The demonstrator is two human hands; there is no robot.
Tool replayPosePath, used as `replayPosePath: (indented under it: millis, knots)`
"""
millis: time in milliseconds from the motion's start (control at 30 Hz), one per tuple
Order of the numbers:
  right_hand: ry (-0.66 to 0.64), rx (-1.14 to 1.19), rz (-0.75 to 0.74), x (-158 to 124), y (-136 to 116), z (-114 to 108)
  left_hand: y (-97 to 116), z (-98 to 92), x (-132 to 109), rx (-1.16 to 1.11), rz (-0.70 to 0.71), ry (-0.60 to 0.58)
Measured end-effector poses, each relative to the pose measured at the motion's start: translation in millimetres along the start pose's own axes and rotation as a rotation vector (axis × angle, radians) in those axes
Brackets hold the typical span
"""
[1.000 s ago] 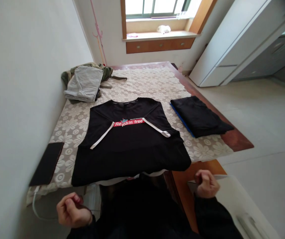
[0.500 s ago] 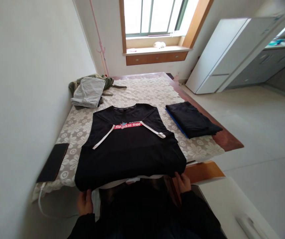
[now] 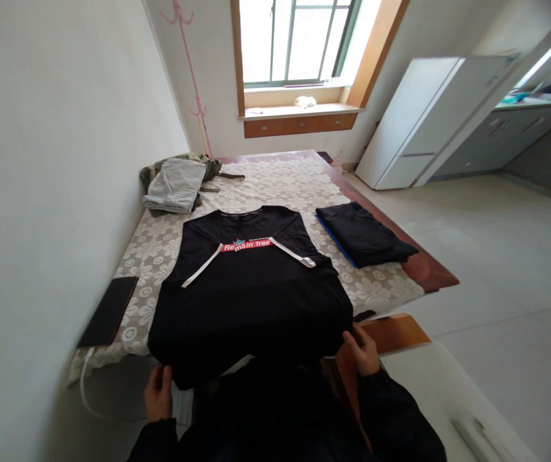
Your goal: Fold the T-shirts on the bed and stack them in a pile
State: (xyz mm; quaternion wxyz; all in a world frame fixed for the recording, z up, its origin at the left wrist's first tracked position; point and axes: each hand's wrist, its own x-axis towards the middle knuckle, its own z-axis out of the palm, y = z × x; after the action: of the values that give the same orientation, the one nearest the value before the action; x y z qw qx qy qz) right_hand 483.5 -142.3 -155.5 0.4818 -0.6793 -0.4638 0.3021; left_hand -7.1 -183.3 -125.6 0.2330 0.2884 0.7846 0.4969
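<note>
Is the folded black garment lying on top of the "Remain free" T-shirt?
No, the folded black garment lies to the right of the black T-shirt, with lace tablecloth showing between them.

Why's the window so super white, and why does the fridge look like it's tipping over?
Head view: the window is washed out by bright light; head view again: the white fridge slants, probably from wide-lens stretching; also head view: the black T-shirt is so dark its near edge almost melts into the person's dark clothes.
</note>
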Motion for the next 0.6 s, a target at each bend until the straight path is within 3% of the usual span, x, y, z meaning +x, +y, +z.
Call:
replayPosePath:
  millis: [167,367,600]
  knots:
    - [0.085,-0.012,-0.031,15.0,-40.6,-1.1,10.4,-4.9,20.0,-0.030,-0.010,0.013]
    - [0.249,0.079,0.062,27.5,-45.1,-2.5,20.8,-0.1,31.0,-0.153,-0.050,0.327]
    - [-0.009,0.076,0.099,33.9,-45.4,-9.3,41.8,-11.2,35.0,-0.057,0.001,0.131]
